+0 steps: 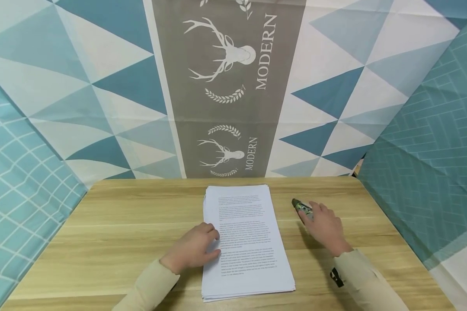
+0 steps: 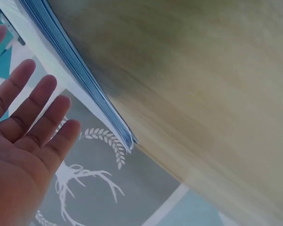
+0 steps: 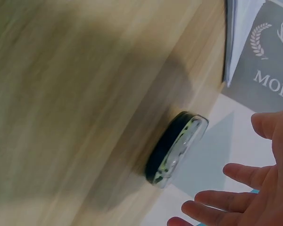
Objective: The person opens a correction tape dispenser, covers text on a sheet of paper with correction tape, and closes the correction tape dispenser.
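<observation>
Sleeves (image 1: 149,285): two beige ones, at the near edge of the worktop (image 1: 132,216).
Left hand (image 1: 194,248): fingers relaxed, holding nothing, at the left edge of the paper stack (image 1: 249,233); whether it touches, I cannot tell.
Right hand (image 1: 327,226): fingers spread, holding nothing, just beside the small green device (image 3: 177,148).
Green device: on the worktop, right of the stack.
Reach: seems the step in hand; next calls, I think, for fingers closing round the device's sides.
Clear casing (image 3: 186,148): the only container-like part; its contents are too blurred.
</observation>
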`<state>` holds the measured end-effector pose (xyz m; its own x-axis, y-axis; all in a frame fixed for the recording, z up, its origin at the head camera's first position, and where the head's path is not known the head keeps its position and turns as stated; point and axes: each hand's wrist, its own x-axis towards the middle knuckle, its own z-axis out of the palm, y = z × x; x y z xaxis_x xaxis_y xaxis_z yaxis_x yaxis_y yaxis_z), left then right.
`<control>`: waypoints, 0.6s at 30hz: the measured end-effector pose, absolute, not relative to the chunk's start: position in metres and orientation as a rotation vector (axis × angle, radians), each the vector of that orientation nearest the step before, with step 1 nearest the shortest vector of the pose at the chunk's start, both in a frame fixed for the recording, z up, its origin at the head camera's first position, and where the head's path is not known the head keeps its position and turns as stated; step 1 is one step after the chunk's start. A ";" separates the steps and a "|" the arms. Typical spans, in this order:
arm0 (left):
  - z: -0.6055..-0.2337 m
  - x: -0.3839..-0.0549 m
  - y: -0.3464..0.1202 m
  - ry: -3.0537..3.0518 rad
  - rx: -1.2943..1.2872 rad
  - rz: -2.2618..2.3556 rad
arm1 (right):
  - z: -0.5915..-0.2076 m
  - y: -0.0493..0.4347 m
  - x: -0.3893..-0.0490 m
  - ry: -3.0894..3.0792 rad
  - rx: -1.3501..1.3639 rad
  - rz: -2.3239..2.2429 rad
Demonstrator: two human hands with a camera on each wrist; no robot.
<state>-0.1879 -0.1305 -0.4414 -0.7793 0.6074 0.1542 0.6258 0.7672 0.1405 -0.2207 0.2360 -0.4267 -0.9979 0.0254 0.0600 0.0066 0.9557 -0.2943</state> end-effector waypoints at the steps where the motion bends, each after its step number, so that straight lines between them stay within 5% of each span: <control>1: -0.441 -0.188 -0.130 -2.860 -1.012 -0.264 | -0.427 0.238 -0.221 -3.047 -0.031 0.460; 18: -0.445 -0.187 -0.132 -2.875 -1.107 -0.130 | -0.435 0.257 -0.226 -3.132 -0.100 0.541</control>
<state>-0.1871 -0.1321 -0.4445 -0.7409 0.6663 0.0844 0.6712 0.7390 0.0574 -0.2256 0.2568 -0.4353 -0.9973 0.0553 -0.0487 0.0685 0.9402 -0.3335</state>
